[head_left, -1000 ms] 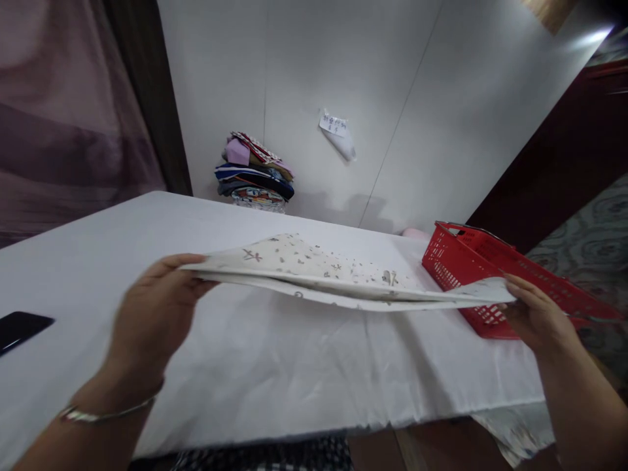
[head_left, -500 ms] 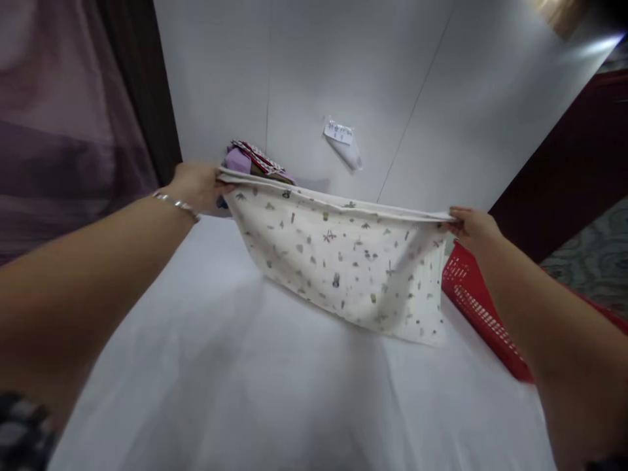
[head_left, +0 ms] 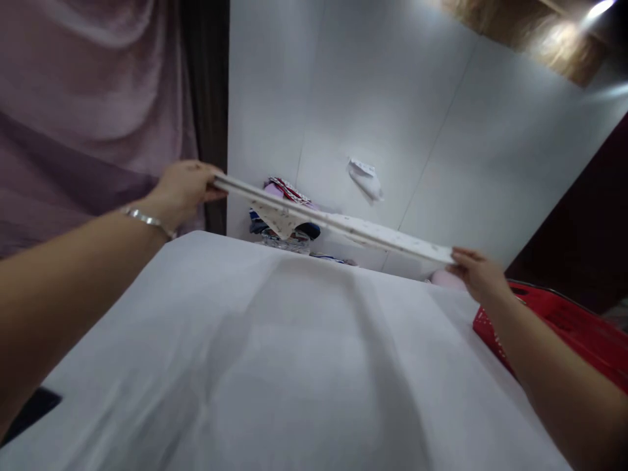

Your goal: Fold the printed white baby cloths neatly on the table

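Observation:
A white cloth with a small print (head_left: 387,237) is stretched between my two hands above the table, its near edge pulled taut. My left hand (head_left: 184,190), with a silver bracelet at the wrist, pinches one corner. At the other end my right hand (head_left: 478,271) grips the opposite corner, lower in the view. Most of the cloth swings away behind the taut edge, so its printed face is largely hidden. Below lies the table's white cover (head_left: 304,366), crossed by shadows.
A red plastic basket (head_left: 569,327) stands at the right. Behind the table's far edge is a stack of folded fabrics (head_left: 289,193) against a white wall (head_left: 373,98), where a small plastic bag (head_left: 366,180) hangs. A pinkish curtain (head_left: 98,98) hangs at left.
The cloth hung down facing me before; now it has swung up and away, showing mostly its edge. Both hands keep hold. The view has tilted upward, showing more of the wall.

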Available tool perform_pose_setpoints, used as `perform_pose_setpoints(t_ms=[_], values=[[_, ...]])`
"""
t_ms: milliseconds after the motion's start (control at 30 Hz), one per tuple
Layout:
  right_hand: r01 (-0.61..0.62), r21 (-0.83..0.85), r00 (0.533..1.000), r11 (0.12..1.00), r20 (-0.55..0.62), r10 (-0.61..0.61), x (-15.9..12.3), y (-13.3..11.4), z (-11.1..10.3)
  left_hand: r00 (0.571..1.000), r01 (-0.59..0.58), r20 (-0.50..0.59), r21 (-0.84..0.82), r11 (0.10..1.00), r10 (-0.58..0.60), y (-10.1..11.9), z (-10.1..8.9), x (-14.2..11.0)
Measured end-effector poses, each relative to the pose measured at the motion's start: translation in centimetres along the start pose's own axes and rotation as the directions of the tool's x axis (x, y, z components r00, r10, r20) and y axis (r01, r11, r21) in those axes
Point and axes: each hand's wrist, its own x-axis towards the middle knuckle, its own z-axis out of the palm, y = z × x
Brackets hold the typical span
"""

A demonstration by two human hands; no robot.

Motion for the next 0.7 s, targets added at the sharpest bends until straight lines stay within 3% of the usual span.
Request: perform_pose_setpoints(t_ms=[67, 133, 200, 300, 367, 433, 600, 700], values=[[-0.07, -0.071, 0.997, 0.995, 0.031, 0.072, -3.1, 4.4, -1.4, 0.974, 0.227, 0.012, -0.008, 0.974, -0.227, -3.1, -2.2, -5.3], [-0.172, -0.111, 0.981, 0.979, 0.067, 0.18, -6.6, 8.6, -2.7, 0.921, 0.387, 0.03, 0.028, 0.922, -0.387, -6.6, -4.2, -10.8], [-0.274, -0.143, 0.956, 0.951, 0.065, 0.286, -10.4, 12.3, -3.8, 0.839, 0.539, 0.047, 0.076, 0.839, -0.543, -9.7, -5.9, -16.1], [-0.419, -0.191, 0.9, 0.888, 0.046, 0.434, -15.4, 16.4, -5.0, 0.701, 0.683, 0.03, 0.261, 0.683, -0.712, -12.9, -8.0, -22.6], [-0.478, -0.208, 0.866, 0.853, 0.055, 0.498, -17.9, 17.9, -5.8, 0.67, 0.687, 0.011, 0.368, 0.626, -0.742, -13.8, -9.3, -25.5], [-0.491, -0.218, 0.852, 0.843, 0.081, 0.517, -19.6, 18.6, -6.8, 0.674, 0.655, -0.004, 0.466, 0.595, -0.739, -13.8, -10.5, -27.4], [-0.411, -0.381, 0.861, 0.828, 0.136, 0.49, -22.9, 18.2, -10.0, 0.762, 0.41, 0.037, 0.746, 0.525, -0.646, -12.2, -12.8, -29.9], [-0.323, -0.502, 0.879, 0.803, 0.155, 0.45, -24.6, 17.7, -11.2, 0.772, 0.323, 0.055, 0.824, 0.466, -0.633, -11.0, -13.3, -31.0]])
